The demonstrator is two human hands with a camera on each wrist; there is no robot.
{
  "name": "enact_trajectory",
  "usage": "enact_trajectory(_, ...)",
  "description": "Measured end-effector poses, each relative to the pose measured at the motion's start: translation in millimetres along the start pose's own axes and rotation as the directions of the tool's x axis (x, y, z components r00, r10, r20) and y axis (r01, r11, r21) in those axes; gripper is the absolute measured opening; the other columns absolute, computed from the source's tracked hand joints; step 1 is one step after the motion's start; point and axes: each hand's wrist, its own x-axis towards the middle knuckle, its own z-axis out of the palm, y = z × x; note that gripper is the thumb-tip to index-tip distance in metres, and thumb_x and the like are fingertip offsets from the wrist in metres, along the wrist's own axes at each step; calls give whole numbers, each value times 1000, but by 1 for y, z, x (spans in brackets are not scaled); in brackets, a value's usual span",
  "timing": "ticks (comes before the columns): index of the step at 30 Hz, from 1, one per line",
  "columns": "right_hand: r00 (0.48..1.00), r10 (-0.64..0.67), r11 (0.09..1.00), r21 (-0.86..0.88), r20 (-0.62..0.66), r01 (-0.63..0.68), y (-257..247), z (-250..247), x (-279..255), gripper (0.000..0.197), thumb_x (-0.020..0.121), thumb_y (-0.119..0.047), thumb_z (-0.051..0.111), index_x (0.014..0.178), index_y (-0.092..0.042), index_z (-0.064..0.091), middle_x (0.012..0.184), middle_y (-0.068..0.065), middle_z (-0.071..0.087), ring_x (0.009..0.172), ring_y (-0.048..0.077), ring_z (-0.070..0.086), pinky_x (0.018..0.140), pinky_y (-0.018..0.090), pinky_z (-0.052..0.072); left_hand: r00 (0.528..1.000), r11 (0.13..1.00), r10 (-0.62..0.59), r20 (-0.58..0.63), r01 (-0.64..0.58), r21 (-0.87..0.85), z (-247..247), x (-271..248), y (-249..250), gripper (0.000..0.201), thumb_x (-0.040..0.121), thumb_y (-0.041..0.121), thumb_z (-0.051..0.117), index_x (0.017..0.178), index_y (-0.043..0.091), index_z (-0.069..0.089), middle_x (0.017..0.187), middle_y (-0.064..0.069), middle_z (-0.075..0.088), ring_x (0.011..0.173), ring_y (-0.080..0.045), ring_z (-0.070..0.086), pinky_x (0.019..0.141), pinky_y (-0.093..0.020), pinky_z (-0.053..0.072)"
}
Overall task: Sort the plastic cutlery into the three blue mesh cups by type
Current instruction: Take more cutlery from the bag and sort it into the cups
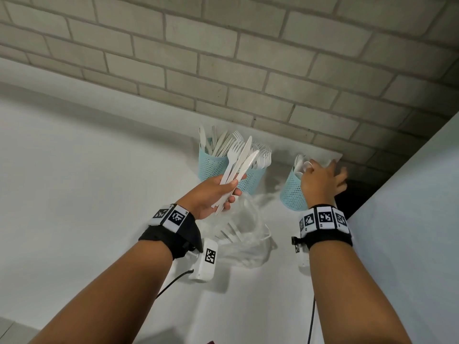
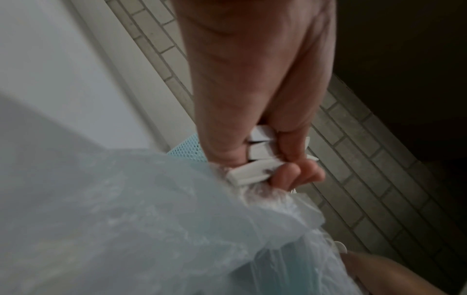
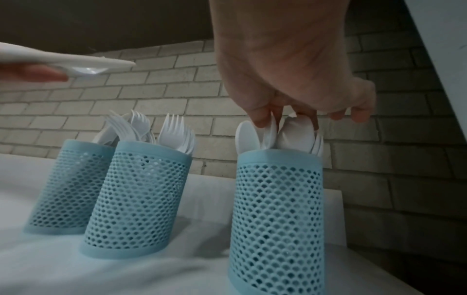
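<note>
Three blue mesh cups stand by the brick wall. The left cup (image 1: pixel 211 166) shows knives, the middle cup (image 1: pixel 252 181) (image 3: pixel 141 199) forks, and the right cup (image 1: pixel 293 194) (image 3: pixel 278 219) spoons. My left hand (image 1: pixel 231 192) (image 2: pixel 265 165) is raised in front of the left two cups and grips a fanned bundle of white cutlery (image 1: pixel 239 165) by the handles (image 2: pixel 257 159); I see a fork, knives and a clear spoon in it. My right hand (image 1: pixel 313 170) (image 3: pixel 278 119) hovers over the right cup, thumb and finger pinching a spoon (image 3: pixel 270 129) that stands in it.
A crumpled clear plastic bag (image 1: pixel 246 234) (image 2: pixel 151 219) with more white cutlery lies on the white table (image 1: pixel 99 194) below my left hand. The table ends just right of the spoon cup, beside a dark gap (image 1: pixel 352 194) and a white panel (image 1: pixel 409 219).
</note>
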Motion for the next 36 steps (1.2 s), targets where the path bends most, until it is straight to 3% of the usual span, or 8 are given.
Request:
enact_trajectory(6, 999, 45, 997, 57, 11, -46, -9, -19, 2, 47, 93, -32, 45, 139, -22, 41, 155, 18, 12, 141, 37, 5, 111, 51, 15, 999, 999, -24, -30, 23, -33, 3, 1, 2, 33, 98, 38, 39, 119, 20, 56, 74, 1, 53, 59, -8, 41, 55, -19, 35)
enact_trajectory(11, 918, -220, 825, 439, -329, 355, -42, -28, -26, 37, 86, -25, 56, 121, -15, 58, 136, 9, 48, 129, 31, 32, 104, 34, 25, 999, 999, -17, -29, 16, -40, 5, 2, 2, 33, 99, 36, 40, 123, 19, 55, 79, -1, 56, 62, -8, 43, 54, -18, 38)
enact_trajectory(14, 914, -354, 718, 569, -199, 402, -63, -27, -45, 32, 90, -30, 60, 116, -13, 62, 124, 4, 54, 123, 21, 36, 93, 19, 24, 1000, 999, -12, -27, 11, -50, 4, 0, 3, 34, 99, 34, 41, 126, 19, 54, 80, 0, 58, 63, -8, 45, 52, -16, 40)
enact_trajectory(20, 782, -539, 704, 677, 313, 214, -80, -11, -64, 42, 92, -44, 52, 97, -7, 71, 104, 9, 70, 100, 22, 63, 95, 37, 47, 999, 996, -9, -44, 5, -95, 4, -3, 6, 25, 97, 32, 45, 114, 17, 55, 79, -2, 60, 61, -8, 47, 50, -15, 42)
enact_trajectory(25, 830, -451, 659, 749, 329, 62, -83, -11, -67, 40, 93, -38, 54, 67, -11, 66, 67, 1, 69, 62, 14, 61, 67, 29, 48, 999, 993, -21, -38, 17, -116, 4, -6, 7, 23, 97, 31, 45, 111, 17, 59, 78, -1, 62, 62, -8, 49, 51, -15, 45)
enact_trajectory(27, 864, -389, 598, 801, 321, -29, -83, -16, -64, 36, 95, -35, 52, 77, -9, 69, 77, 9, 69, 69, 14, 59, 68, 24, 45, 999, 996, -34, -32, 31, -88, 3, -6, 7, 25, 97, 31, 45, 113, 19, 60, 79, 0, 64, 64, -8, 50, 54, -15, 45)
enact_trajectory(29, 880, -360, 540, 838, 311, -76, -84, -22, -60, 27, 96, -31, 50, 79, -18, 67, 74, -1, 63, 68, 5, 52, 64, 18, 40, 999, 997, -43, -30, 41, -69, 2, -7, 6, 26, 97, 31, 45, 116, 19, 59, 81, 1, 64, 64, -7, 49, 55, -15, 45)
enact_trajectory(36, 884, -353, 604, 796, 307, -35, -105, -19, -52, 15, 95, -11, 47, 106, -11, 57, 69, 1, 58, 53, 8, 50, 49, 18, 42, 988, 994, 43, -146, -28, 102, 3, -5, 8, 29, 99, 26, 44, 126, 16, 49, 74, 2, 48, 57, -6, 36, 45, -13, 28)
